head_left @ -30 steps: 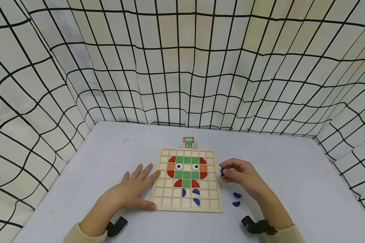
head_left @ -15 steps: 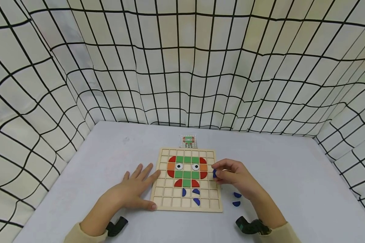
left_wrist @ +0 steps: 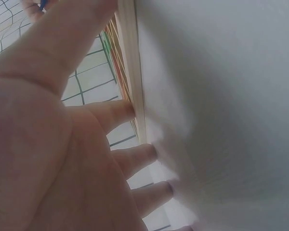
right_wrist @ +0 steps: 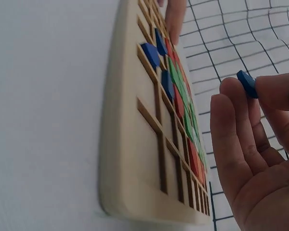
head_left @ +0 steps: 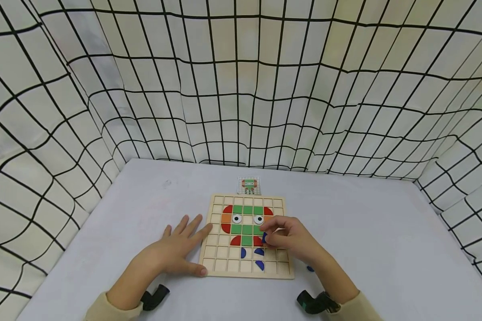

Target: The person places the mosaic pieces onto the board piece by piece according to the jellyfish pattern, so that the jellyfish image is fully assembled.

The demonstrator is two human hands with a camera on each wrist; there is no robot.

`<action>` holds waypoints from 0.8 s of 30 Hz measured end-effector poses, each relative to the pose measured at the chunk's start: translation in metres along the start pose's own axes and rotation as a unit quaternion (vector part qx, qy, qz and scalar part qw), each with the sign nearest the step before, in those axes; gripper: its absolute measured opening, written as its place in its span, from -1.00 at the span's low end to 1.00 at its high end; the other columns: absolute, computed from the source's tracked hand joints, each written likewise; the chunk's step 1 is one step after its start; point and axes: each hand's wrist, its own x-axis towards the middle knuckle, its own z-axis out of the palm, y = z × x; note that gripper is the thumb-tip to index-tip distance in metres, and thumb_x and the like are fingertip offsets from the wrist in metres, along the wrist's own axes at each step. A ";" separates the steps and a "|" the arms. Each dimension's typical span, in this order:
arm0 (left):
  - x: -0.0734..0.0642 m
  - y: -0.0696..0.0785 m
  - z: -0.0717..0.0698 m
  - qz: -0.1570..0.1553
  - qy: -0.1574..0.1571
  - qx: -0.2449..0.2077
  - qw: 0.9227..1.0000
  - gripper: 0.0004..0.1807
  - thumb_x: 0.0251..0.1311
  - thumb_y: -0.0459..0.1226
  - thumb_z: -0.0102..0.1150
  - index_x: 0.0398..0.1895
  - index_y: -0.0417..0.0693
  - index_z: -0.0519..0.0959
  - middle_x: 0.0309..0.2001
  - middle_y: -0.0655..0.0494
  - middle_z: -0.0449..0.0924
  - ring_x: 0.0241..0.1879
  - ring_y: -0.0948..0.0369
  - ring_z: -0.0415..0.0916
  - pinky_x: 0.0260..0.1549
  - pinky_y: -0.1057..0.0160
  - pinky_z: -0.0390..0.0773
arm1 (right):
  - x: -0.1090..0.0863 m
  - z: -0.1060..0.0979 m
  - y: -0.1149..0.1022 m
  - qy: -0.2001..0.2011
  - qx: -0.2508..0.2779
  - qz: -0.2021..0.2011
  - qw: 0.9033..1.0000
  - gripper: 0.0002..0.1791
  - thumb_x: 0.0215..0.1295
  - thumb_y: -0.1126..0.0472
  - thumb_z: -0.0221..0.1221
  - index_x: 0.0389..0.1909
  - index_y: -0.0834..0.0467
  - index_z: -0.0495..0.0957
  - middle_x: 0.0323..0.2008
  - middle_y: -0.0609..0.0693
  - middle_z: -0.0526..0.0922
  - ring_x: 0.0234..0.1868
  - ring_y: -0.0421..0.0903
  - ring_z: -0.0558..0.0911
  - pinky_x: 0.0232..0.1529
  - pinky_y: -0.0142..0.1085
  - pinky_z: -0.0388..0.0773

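A wooden grid board (head_left: 221, 270) lies on the table, bearing green, red and orange tiles, two round eye tiles and, in its lower rows, several blue half-round pieces (head_left: 259, 265). Above the board's right half my right hand (head_left: 291, 238) pinches another blue half-round piece (right_wrist: 248, 85) between thumb and fingertips, lifted off the surface in the right wrist view. My left hand (head_left: 174, 254) lies with spread, straight fingers at the board's left edge, thumb on the lower left corner. The right hand hides some tiles on the right side.
A small picture card (head_left: 248, 185) showing a similar coloured figure lies behind the board. One loose blue piece (head_left: 310, 269) shows partly beside the right forearm on the white table (head_left: 365, 223). A black grid on white walls surrounds the table's back and sides.
My right hand has moved left from beside the board to over its right half, carrying the blue half-round piece. Its forearm now covers part of the loose pieces. The left hand stays put.
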 end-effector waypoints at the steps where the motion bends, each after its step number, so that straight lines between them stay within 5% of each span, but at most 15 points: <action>1: 0.000 0.000 0.000 0.000 0.000 0.000 1.000 0.23 -0.16 0.34 0.40 0.58 0.11 0.10 0.61 -0.13 -0.16 0.55 -0.28 -0.30 0.28 -0.55 -0.17 | 0.001 0.003 0.000 -0.003 -0.010 -0.002 1.000 -0.77 0.31 0.33 0.22 -0.03 0.28 0.63 -0.21 0.09 0.59 -0.28 -0.05 0.68 -0.17 -0.24 0.71; 12: 0.000 0.001 -0.001 -0.002 -0.001 -0.005 1.000 0.22 -0.15 0.31 0.43 0.58 0.09 0.11 0.61 -0.14 -0.15 0.55 -0.29 -0.30 0.28 -0.56 -0.16 | 0.005 0.029 -0.005 -0.038 -0.142 -0.055 0.988 -0.85 0.23 0.33 0.27 -0.20 0.11 0.70 -0.37 -0.11 0.65 -0.38 -0.16 0.59 -0.34 -0.38 0.57; 24: 0.000 -0.001 -0.001 0.004 0.001 0.000 1.000 0.21 -0.13 0.34 0.39 0.58 0.10 0.11 0.60 -0.15 -0.15 0.55 -0.29 -0.28 0.27 -0.55 -0.14 | 0.004 0.054 -0.014 -0.090 -0.251 -0.050 0.962 -0.85 0.14 0.30 0.30 -0.35 -0.05 0.68 -0.59 -0.24 0.54 -0.54 -0.32 0.47 -0.50 -0.47 0.43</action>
